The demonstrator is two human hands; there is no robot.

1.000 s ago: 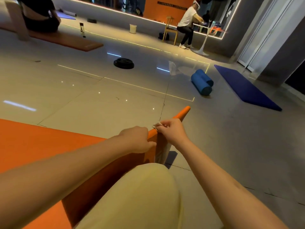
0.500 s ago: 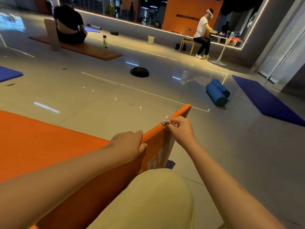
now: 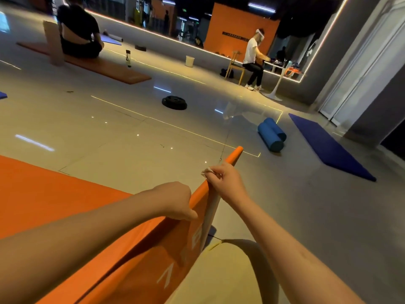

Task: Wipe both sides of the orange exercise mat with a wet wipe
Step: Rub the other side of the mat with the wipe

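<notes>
Floor (image 3: 131,132): wide bare tile beyond the fingers, open out to a weight plate (image 3: 174,103). Right of the fingers and well apart are a blue mat (image 3: 328,148) lying flat and two blue rollers (image 3: 270,137).

Orange exercise mat (image 3: 54,198): the main sheet lies flat on the floor left of the fingers. Its near end is lifted, so one long edge stands up and runs through both grips to a rounded corner just past the right fingers. The left side and the bottom of the mat are cut off by the frame. A knee in pale trousers (image 3: 219,277) covers the lower part of the raised flap.

Mat surface: plain orange, no visible dirt. The raised face has white print, partly hidden and unreadable. The end edge below the right hand looks pale.

Left hand (image 3: 175,200): clenched over the raised edge, thumb on the near face. Its fingertips are behind the mat and out of sight.

Right hand (image 3: 223,178): further along the same edge, fingers curled and pinching the wet wipe (image 3: 206,171) against the top edge. The wipe is a small white wad sticking out on the left of the fingers. Most of it is buried in the grip, so its fold can't be made out.
</notes>
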